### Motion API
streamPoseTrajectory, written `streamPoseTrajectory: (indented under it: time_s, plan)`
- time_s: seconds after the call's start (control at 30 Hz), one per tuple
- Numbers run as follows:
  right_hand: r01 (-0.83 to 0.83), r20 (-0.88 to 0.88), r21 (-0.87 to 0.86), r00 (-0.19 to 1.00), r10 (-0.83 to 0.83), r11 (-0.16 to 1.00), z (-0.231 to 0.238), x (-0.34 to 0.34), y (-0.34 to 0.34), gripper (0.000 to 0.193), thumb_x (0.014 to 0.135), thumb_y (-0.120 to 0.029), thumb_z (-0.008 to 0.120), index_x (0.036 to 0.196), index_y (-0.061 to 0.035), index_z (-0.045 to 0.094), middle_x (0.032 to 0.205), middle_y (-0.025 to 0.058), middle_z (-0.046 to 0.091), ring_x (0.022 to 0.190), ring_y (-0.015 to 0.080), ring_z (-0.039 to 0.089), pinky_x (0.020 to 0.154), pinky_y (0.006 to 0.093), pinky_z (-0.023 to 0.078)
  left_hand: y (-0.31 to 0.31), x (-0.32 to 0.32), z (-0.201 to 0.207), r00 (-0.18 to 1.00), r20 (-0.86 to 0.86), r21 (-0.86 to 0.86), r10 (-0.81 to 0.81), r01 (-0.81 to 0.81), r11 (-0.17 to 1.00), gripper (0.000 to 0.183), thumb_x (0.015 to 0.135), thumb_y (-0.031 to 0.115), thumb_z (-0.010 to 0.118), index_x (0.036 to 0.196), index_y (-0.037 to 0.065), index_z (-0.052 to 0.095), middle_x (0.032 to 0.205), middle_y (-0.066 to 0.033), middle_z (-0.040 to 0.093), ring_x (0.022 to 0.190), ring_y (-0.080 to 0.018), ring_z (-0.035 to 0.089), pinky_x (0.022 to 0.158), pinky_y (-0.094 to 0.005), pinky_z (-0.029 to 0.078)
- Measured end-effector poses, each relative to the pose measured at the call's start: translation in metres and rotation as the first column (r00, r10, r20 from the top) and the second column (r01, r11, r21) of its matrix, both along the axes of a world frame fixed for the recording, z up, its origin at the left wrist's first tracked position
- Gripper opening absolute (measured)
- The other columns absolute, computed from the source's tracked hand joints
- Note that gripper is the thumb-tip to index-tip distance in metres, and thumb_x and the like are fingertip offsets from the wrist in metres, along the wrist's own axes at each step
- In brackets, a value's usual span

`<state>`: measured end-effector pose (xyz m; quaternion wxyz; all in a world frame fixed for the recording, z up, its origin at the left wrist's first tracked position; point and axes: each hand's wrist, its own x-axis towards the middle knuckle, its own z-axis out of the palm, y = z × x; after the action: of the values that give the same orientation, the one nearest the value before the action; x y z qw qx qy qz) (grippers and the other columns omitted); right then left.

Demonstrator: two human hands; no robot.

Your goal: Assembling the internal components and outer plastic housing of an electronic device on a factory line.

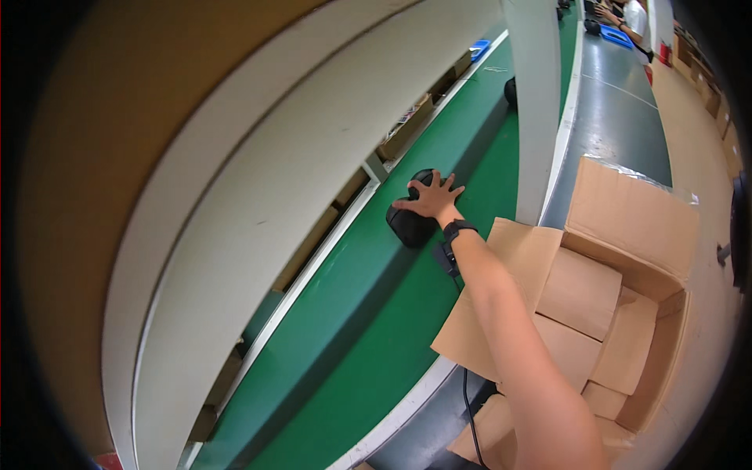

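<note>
My right hand (433,199) reaches over a green conveyor belt (368,305), its fingers spread wide. It rests on top of a black rounded object (409,227) lying on the belt; a smaller round black part (421,177) shows beyond the fingers. I cannot make out the object's exact kind. The underside of the palm is hidden. Around the wrist is a black strap (459,228) with a small black box (446,257) beside it. My left hand is out of view.
An open cardboard box (630,215) holding brown cartons (580,290) stands right of the belt. A pale upright post (537,117) rises between belt and metal table (619,117). Another black object (511,92) sits farther along. A person (633,22) works near a blue tray (616,36).
</note>
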<state>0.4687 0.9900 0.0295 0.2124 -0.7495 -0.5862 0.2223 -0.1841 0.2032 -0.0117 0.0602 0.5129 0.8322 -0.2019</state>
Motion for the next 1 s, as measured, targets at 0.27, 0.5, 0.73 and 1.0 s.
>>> streamPoseTrajectory:
  time_s: [0.27, 0.5, 0.73, 1.0]
  plan:
    - [-0.046, 0.358, -0.015, 0.933, 0.049, 0.999, 0.033, -0.056, -0.015, 0.085, 0.050, -0.070, 0.072, 0.126, -0.0335, 0.057, 0.150, 0.0170, 0.024, 0.135, 0.0583, 0.007, 0.098, 0.0790, 0.010, -0.033, -0.001, 0.025, 1.000, -0.023, -0.088, -0.005, 0.003, 0.996, 0.043, 0.084, 0.040, 0.057, 0.112, 0.009, 0.062, 0.115, -0.0243, 0.060, 0.103, -0.0366, 0.059, 0.083, -0.0470, 0.048]
    - [-0.043, 0.485, 0.017, 0.874, 0.029, 0.999, 0.022, -0.055, -0.027, 0.107, 0.046, -0.081, 0.067, 0.139, -0.0334, 0.045, 0.155, 0.0166, 0.010, 0.137, 0.0556, -0.003, 0.096, 0.0803, 0.013, -0.141, 0.042, 0.039, 0.998, 0.023, -0.249, 0.050, -0.043, 0.967, 0.043, 0.084, 0.043, 0.058, 0.111, 0.010, 0.063, 0.116, -0.0237, 0.060, 0.103, -0.0357, 0.059, 0.082, -0.0469, 0.048]
    - [-0.157, 0.582, 0.055, 0.807, 0.096, 0.986, 0.008, -0.087, -0.046, 0.100, 0.049, -0.047, 0.081, 0.135, -0.0125, 0.045, 0.152, 0.0162, 0.020, 0.138, 0.0447, 0.015, 0.093, 0.0778, 0.027, -0.277, 0.126, 0.092, 0.987, 0.058, -0.447, 0.148, -0.107, 0.888, 0.043, 0.084, 0.045, 0.058, 0.111, 0.012, 0.064, 0.117, -0.0230, 0.060, 0.103, -0.0348, 0.060, 0.082, -0.0468, 0.049]
    - [-0.131, 0.624, -0.006, 0.775, 0.106, 0.991, 0.008, -0.061, -0.045, 0.089, 0.055, -0.046, 0.078, 0.135, -0.0260, 0.046, 0.151, 0.0227, 0.016, 0.133, 0.0518, 0.023, 0.094, 0.0664, 0.037, -0.278, 0.203, 0.127, 0.891, -0.110, 0.201, 0.440, -0.413, 0.888, 0.047, 0.086, 0.042, 0.058, 0.118, 0.008, 0.062, 0.107, -0.0252, 0.063, 0.096, -0.0399, 0.060, 0.089, -0.0497, 0.044]
